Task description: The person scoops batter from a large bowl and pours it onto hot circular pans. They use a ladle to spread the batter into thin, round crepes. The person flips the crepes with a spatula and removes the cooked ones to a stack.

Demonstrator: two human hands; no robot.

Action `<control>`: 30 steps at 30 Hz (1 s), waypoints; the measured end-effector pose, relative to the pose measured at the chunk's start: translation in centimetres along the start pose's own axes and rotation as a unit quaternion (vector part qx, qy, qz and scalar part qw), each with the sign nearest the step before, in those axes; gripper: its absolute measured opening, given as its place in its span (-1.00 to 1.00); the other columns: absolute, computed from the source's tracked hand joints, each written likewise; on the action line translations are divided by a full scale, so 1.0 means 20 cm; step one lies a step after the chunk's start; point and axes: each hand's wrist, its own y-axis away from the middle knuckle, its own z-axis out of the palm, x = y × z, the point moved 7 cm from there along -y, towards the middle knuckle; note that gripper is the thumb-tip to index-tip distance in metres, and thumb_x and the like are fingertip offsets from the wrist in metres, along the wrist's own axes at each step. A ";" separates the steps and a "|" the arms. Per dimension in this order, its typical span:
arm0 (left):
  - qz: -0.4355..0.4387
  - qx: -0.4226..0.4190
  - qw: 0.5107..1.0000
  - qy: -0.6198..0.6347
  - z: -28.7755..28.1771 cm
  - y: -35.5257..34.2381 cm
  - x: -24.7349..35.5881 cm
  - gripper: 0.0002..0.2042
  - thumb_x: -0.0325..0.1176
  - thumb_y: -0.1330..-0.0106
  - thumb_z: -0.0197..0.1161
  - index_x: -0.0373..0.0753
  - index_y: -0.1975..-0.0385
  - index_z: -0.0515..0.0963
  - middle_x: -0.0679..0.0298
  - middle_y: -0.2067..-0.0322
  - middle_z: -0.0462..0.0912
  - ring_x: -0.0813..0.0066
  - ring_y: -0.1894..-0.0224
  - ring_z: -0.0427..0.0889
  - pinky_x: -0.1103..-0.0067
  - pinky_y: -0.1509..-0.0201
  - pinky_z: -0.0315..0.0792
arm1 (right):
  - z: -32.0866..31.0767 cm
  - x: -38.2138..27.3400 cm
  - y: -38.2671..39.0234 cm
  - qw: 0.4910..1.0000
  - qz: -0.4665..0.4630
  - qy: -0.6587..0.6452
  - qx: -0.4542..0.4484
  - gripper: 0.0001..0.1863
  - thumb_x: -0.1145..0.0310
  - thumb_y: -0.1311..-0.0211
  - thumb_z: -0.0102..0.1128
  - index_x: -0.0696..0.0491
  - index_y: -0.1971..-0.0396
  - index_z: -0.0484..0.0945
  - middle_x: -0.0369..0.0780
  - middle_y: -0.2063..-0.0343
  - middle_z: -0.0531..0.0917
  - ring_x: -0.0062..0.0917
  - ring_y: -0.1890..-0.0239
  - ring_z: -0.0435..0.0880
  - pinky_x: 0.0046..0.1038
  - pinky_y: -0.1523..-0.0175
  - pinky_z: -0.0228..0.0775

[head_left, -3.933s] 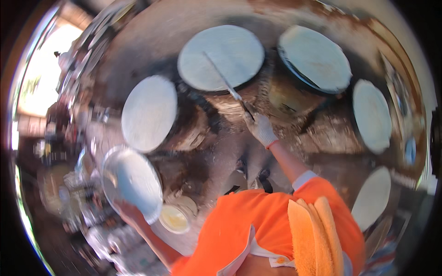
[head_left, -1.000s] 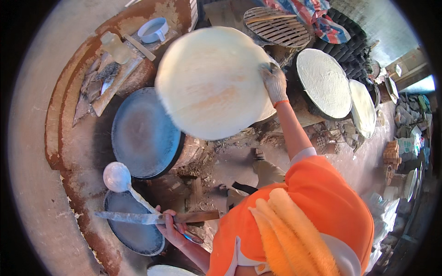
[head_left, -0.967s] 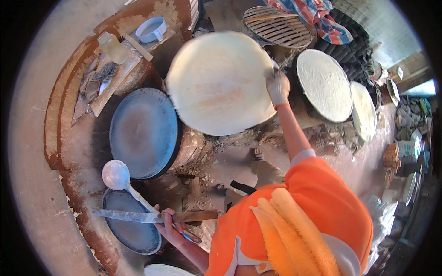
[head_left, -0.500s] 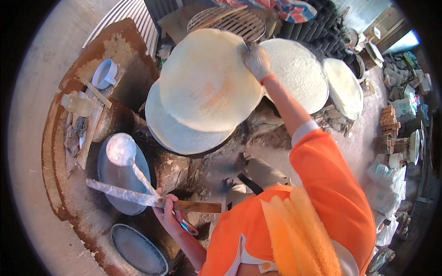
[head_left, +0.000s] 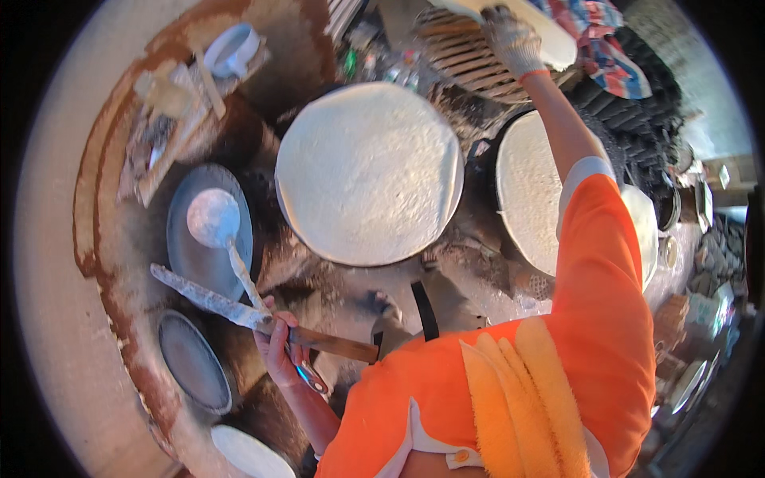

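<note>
- Nearby, toward 5 o'clock, a fluffy orange towel [head_left: 550, 390] hangs loose over the orange shirt [head_left: 607, 319]; leaning further forward could let it slip or swing.
- At 8 o'clock, the bare left hand [head_left: 279, 350] has its grip closed round two tools at once: a white-crusted, round-bowled ladle [head_left: 213, 218] and a long, white-coated blade with a brown wooden handle [head_left: 339, 344]. They cross close to the fingers, so a slackened hold could let either one roll free.
- At 9 o'clock, the ladle's bowl overlaps a shallow, blue-grey round pan [head_left: 187, 239]; whether they touch, I cannot tell. Residue might drop there if the wrist tips.
- At 12 o'clock, a white, bumpy, round sheet [head_left: 366, 175] covers its base, creased along its 3 o'clock edge; uneven lifting there could tear it.
- Toward 2 o'clock, a second white, textured round sheet [head_left: 526, 191] lies partly behind the outstretched right arm, which could brush it if the elbow sinks.
- Farthest, at 1 o'clock, the right hand [head_left: 514, 41], in a pale knitted glove with dark fingertips, meets a thin, cream-coloured disc [head_left: 550, 36] over a rack of brown wooden slats [head_left: 466, 60]. Whether this grip pinches or merely presses is unclear. One-handed support at full reach could crack the disc, or send it sliding onto the red, white and blue striped plastic [head_left: 610, 60].
</note>
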 end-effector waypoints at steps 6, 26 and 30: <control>-0.015 0.059 0.998 0.010 -0.16 0.14 -0.01 -0.55 -0.50 -0.22 0.04 -0.41 -0.09 0.11 0.14 0.44 0.47 0.76 0.89 0.17 0.80 0.88 0.07 | 0.02 -0.59 0.64 0.968 0.139 -0.196 -0.073 -0.40 0.00 -0.14 -0.01 -0.01 -0.14 0.22 -0.09 -0.07 0.34 -0.23 -0.01 0.45 -0.28 0.01 0.38; -0.026 0.123 0.984 0.127 -1.15 0.63 0.09 -0.57 -0.53 -0.17 0.08 -0.36 -0.06 0.18 0.12 0.44 0.53 0.74 0.87 0.18 0.78 0.84 0.06 | -0.31 -2.17 1.50 0.168 0.508 -0.747 -0.393 -0.25 -0.15 -0.11 0.00 0.02 -0.20 0.15 -0.10 -0.15 0.24 -0.25 -0.12 0.26 -0.09 -0.09 0.19; -0.019 0.197 0.977 0.082 -1.29 0.74 0.09 -0.54 -0.54 -0.17 0.08 -0.38 -0.08 0.15 0.12 0.49 0.51 0.72 0.87 0.21 0.81 0.84 0.06 | -0.23 -2.57 1.08 0.202 0.457 -0.799 -0.335 -0.24 -0.13 -0.09 0.05 -0.02 -0.21 0.13 -0.07 -0.17 0.20 -0.25 -0.13 0.24 -0.13 -0.08 0.20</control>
